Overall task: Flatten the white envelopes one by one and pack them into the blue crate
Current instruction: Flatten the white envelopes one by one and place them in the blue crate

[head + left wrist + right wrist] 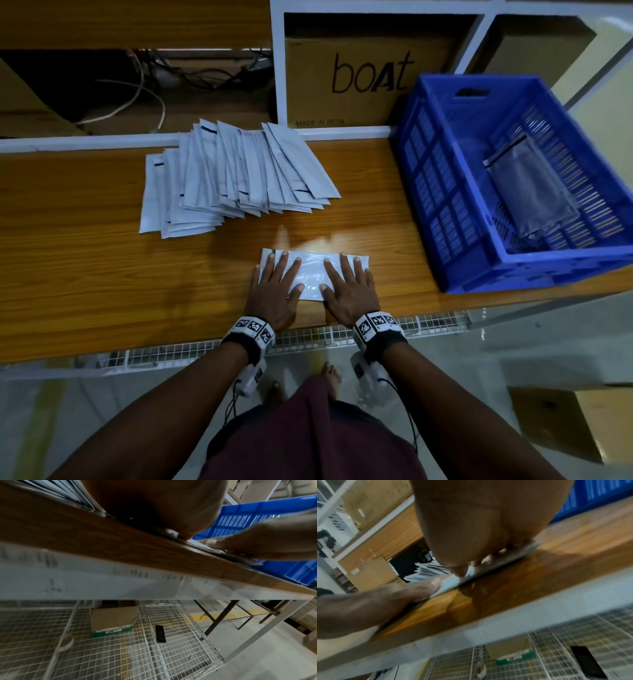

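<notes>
One white envelope (313, 270) lies flat on the wooden table near its front edge. My left hand (274, 287) presses its left half with straight, spread fingers. My right hand (347, 286) presses the right half the same way. In the right wrist view the envelope (452, 581) shows as a thin white sheet under both palms. A fanned pile of white envelopes (233, 178) lies at the back of the table. The blue crate (513, 178) stands at the right, tilted, with a grey-looking envelope (527, 185) lying on its floor.
A white shelf frame behind the table holds a cardboard box (370, 75) printed "boat". Cables (144, 92) lie in the dark bay at the back left. Under the table a wire shelf (120, 649) carries a small carton (113, 619) and a black phone (160, 634).
</notes>
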`<state>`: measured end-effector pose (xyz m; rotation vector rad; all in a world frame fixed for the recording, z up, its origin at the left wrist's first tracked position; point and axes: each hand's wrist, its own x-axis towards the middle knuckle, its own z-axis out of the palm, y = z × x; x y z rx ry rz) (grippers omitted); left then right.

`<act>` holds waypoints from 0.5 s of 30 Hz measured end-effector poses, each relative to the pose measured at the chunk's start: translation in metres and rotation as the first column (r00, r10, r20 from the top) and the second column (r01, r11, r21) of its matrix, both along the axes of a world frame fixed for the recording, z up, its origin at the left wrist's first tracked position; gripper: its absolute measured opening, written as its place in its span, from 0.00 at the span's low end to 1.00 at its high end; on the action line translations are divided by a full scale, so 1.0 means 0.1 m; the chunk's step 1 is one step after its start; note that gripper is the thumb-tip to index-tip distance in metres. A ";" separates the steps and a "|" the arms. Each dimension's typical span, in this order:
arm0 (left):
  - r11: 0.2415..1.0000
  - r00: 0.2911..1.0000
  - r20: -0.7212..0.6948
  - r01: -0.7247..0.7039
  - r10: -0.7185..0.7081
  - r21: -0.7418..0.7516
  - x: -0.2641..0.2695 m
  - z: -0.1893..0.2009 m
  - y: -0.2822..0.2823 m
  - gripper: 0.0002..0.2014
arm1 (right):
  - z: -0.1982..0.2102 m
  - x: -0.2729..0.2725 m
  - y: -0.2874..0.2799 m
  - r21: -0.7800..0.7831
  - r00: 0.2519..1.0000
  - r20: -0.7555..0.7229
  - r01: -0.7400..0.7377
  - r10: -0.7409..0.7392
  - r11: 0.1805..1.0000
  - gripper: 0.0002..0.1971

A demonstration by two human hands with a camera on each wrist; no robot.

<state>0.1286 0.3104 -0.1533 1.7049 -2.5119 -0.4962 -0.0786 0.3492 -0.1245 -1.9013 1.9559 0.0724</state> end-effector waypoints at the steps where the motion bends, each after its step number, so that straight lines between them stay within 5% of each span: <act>1: 1.000 1.000 -0.006 -0.001 0.001 -0.008 0.00 0.00 0.01 0.31 | 0.03 0.01 -0.02 0.001 1.000 0.000 0.004 -0.004 1.000 0.33; 7: 1.000 1.000 -0.001 -0.020 0.020 -0.006 -0.03 0.04 0.00 0.29 | 0.06 0.21 -0.09 -0.065 0.982 -0.024 -0.188 0.187 0.980 0.30; 15: 0.998 1.000 0.017 0.016 -0.015 -0.066 -0.01 0.00 -0.05 0.31 | -0.11 0.24 -0.09 -0.074 0.988 -0.014 -0.158 0.157 0.985 0.30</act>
